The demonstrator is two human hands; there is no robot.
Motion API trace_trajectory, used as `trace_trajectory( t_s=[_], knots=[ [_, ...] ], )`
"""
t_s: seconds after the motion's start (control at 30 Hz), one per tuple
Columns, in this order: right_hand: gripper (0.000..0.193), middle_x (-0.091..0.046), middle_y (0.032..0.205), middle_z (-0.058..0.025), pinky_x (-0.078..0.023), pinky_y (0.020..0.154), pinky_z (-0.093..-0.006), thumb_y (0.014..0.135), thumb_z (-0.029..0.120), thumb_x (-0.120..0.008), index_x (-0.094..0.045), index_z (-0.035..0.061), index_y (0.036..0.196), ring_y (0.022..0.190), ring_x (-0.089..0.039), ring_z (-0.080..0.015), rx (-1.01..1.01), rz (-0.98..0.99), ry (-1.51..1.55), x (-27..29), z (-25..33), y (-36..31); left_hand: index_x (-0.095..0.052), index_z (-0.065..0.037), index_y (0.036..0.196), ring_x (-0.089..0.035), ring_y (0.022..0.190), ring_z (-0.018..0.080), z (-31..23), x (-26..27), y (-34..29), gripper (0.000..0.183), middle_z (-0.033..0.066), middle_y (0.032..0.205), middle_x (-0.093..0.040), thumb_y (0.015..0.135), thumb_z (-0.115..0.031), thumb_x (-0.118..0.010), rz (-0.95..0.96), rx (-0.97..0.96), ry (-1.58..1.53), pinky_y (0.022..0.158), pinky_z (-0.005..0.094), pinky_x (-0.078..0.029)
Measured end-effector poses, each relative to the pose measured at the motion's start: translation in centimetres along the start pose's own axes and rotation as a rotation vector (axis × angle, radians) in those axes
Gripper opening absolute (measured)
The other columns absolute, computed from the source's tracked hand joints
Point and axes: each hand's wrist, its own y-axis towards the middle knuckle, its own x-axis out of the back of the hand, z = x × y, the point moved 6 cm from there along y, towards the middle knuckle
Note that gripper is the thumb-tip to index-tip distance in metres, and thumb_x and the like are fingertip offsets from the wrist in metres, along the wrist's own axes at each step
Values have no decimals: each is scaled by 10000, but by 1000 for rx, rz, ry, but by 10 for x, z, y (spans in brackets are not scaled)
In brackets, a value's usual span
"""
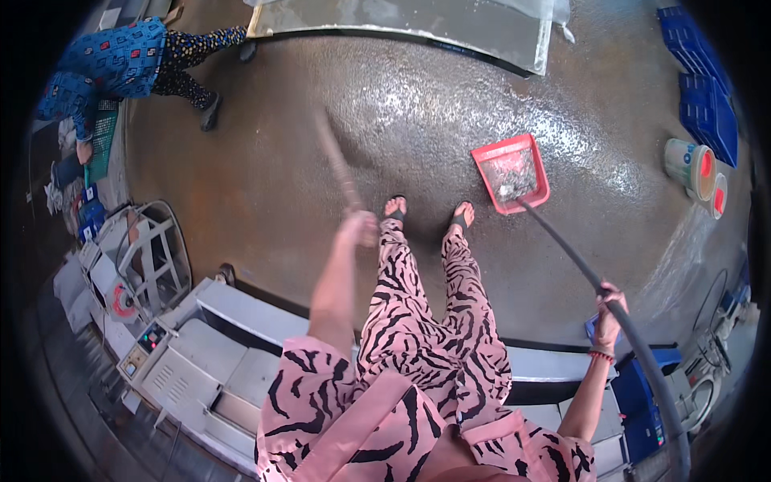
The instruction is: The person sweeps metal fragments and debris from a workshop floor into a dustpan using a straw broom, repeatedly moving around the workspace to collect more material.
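A wet brown floor [418,112] shines under the light. The left hand [358,230] has its fingers closed around a pale stick [337,165], motion-blurred, its far end too smeared to identify. The right hand [607,323] has its fingers wrapped around a dark handle [562,245] running down to a red dustpan [540,171], on the floor just right of the sandalled feet [463,214], with debris [505,191] inside. The wet surface could make a foot slip; a twist of the handle could tip the pan and spill its load.
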Motion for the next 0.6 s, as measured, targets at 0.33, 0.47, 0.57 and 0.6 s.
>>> trace_trajectory(
  t_s=[0.33, 0.47, 0.57, 0.6],
  knots=[
    [172, -599, 1027, -145, -359, 983, -404, 674, -132, -528, -490, 33, 703, 1138, -492, -335, 77, 198, -250, 38, 29, 56, -107, -169, 1412, -509, 477, 126, 58, -174, -173, 898, 97, 730, -550, 674, 93, -546, 255, -23, 431, 437, 265, -438],
    [196, -629, 994, -106, -423, 904, -320, 658, -156, -519, -475, 35, 658, 1062, -551, -251, 40, 202, -316, 53, 20, 72, -90, -171, 1417, -477, 465, 98, 56, -174, -213, 941, 63, 683, -521, 655, 136, -549, 327, -54, 339, 390, 249, -394],
    [184, -634, 973, -108, -479, 752, -293, 665, -136, -519, -488, 44, 642, 893, -589, -192, 74, 181, -362, 64, 26, 84, -67, -235, 1410, -465, 454, 115, 25, -148, -192, 973, 44, 657, -489, 657, 154, -545, 59, -115, 239, 366, 242, -370],
    [178, -634, 964, -109, -473, 726, -284, 668, -131, -516, -488, 43, 644, 852, -581, -176, 43, 223, -332, 61, 28, 85, -81, -258, 1386, -462, 449, 123, 6, -139, -177, 942, 54, 672, -488, 664, 155, -523, 42, -154, 200, 358, 239, -369]
  ],
)
